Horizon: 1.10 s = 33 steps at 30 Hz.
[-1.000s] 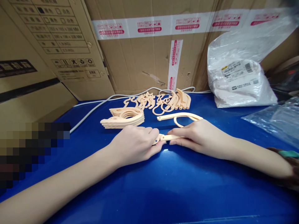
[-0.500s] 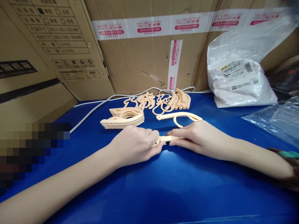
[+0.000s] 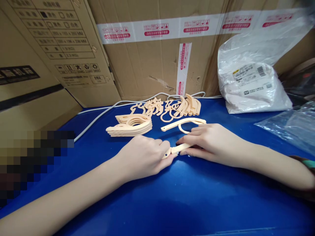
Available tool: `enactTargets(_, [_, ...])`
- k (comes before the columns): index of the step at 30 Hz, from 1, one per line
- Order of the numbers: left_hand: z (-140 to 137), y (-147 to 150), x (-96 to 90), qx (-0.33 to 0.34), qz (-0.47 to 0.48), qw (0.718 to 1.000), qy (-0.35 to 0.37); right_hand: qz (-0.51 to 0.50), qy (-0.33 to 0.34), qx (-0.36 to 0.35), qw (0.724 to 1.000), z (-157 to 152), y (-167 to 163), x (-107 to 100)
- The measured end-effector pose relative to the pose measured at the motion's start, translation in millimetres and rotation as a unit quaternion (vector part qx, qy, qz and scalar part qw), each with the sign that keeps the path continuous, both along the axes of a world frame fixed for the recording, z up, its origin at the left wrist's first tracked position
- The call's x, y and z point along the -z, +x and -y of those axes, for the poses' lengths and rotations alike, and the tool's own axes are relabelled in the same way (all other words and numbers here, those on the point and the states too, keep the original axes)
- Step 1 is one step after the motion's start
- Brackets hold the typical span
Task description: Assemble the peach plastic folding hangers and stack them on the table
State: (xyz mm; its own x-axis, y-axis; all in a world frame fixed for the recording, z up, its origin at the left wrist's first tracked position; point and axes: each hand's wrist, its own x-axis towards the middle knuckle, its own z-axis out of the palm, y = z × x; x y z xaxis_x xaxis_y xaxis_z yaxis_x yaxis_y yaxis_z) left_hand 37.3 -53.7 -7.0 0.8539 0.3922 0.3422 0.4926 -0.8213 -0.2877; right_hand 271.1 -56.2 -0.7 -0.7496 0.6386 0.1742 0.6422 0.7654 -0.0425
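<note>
Both of my hands grip a pale beige plastic hanger piece (image 3: 182,148) low over the blue table. My left hand (image 3: 145,154) is closed in a fist round its left end, where a small round hole shows beside a joint. My right hand (image 3: 206,142) pinches the bar on the other side, thumb below and fingers above. Just beyond the right fingers is a curved beige hanger arm (image 3: 183,123) with a loop under it; whether it is joined to the held piece is hidden. Left of it lies a neat stack of beige hangers (image 3: 130,129).
Loose beige hooks (image 3: 154,106) and a row of curved hanger arms (image 3: 190,106) lie at the back of the blue table (image 3: 172,203). Behind run a white cable (image 3: 95,119) and cardboard boxes (image 3: 147,62). A white plastic bag (image 3: 256,85) stands at right, near clear film (image 3: 290,124).
The held bar has tilted, its right side now higher. The curved arm beyond my right hand has shifted left and slightly turned. My left hand has moved slightly right and down.
</note>
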Motion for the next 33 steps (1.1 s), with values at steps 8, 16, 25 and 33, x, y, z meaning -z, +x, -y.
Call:
enactTargets(8, [3.7,1.2,-2.6,-0.033,-0.021,0.997,0.062,-0.032,0.069,-0.012,0.997,-3.9,5.0,-9.5])
enactTargets(16, [4.5,1.5,-4.2,-0.056,-0.029,0.994,0.084,-0.056,0.174,0.066,0.981,-10.8,13.1,-16.7])
enactTargets(25, [5.7,1.3,-3.4,-0.069,-0.031,0.994,0.075,-0.032,0.112,0.060,0.991,-15.3,13.2,-4.6])
enactTargets(33, [4.0,1.0,-2.7,-0.048,-0.021,0.995,0.082,0.008,0.068,0.009,0.998,-17.2,11.3,-1.3])
